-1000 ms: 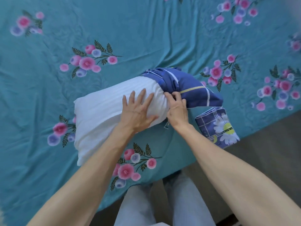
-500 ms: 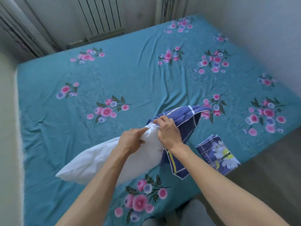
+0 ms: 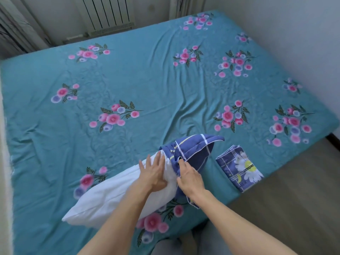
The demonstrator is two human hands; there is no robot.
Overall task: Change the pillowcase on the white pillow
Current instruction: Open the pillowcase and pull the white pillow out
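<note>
Fingers of the left hand [image 3: 154, 175] lie spread flat on the white pillow [image 3: 117, 197]; the right hand [image 3: 190, 176] pinches the edge of the blue plaid pillowcase [image 3: 193, 151].

A bed in a teal floral sheet [image 3: 147, 85] fills the room between pale walls, a white radiator [image 3: 108, 13] beyond its far edge and wood floor [image 3: 294, 190] at right. The pillow lies near the sheet's front edge, its far end still inside the pillowcase. Just right, apart, lies a folded daisy-print pillowcase [image 3: 241, 169] with partly readable letters "OWER".

Soft even daylight, wide-angle edge distortion, slight blur
</note>
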